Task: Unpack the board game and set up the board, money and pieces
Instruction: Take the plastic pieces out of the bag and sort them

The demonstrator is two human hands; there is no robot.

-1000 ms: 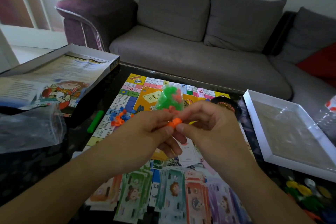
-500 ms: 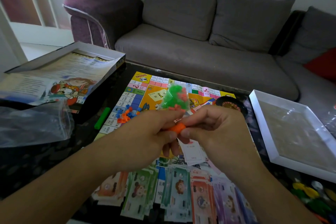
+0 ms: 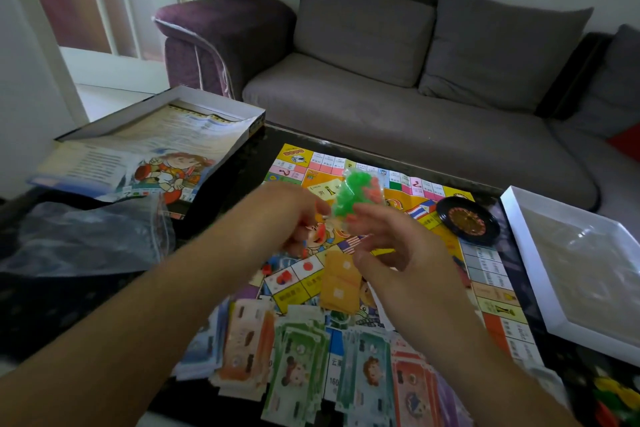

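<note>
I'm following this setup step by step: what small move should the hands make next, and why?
Probably tip more pieces out of the small bag onto the board. The right hand pinches the bag, green and orange pieces remain inside, and the left hand is blurred beside it.

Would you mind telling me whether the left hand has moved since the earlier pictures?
Yes. The left hand has pulled away leftward from the right hand, toward the open game box; earlier their fingertips met.
</note>
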